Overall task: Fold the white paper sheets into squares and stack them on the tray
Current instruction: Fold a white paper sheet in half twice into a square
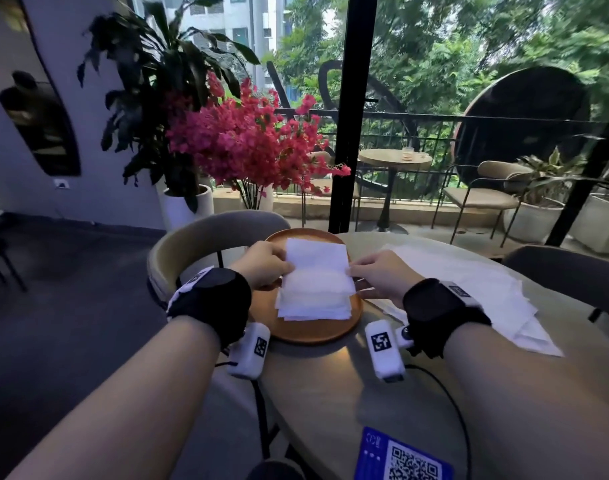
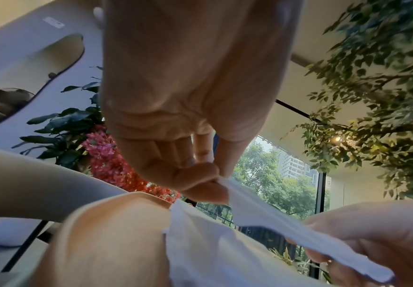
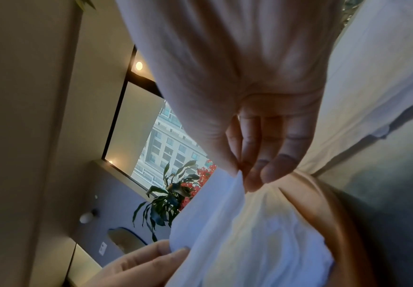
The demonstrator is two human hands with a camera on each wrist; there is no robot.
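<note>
A folded white paper sheet (image 1: 316, 258) hangs just above the round wooden tray (image 1: 313, 332). My left hand (image 1: 266, 263) pinches its left edge and my right hand (image 1: 379, 273) pinches its right edge. Under it, a stack of folded white squares (image 1: 313, 304) lies on the tray. In the left wrist view my thumb and fingers (image 2: 200, 174) pinch the sheet (image 2: 286, 227) over the tray (image 2: 107, 233). The right wrist view shows the same pinch, fingers (image 3: 257, 165) on the sheet (image 3: 225, 223).
A pile of unfolded white sheets (image 1: 476, 289) lies on the round table (image 1: 330, 393) to the right of the tray. A blue QR card (image 1: 400, 459) sits at the near edge. Grey chairs (image 1: 206, 240) stand around, and a pink flowering plant (image 1: 247, 140) is behind.
</note>
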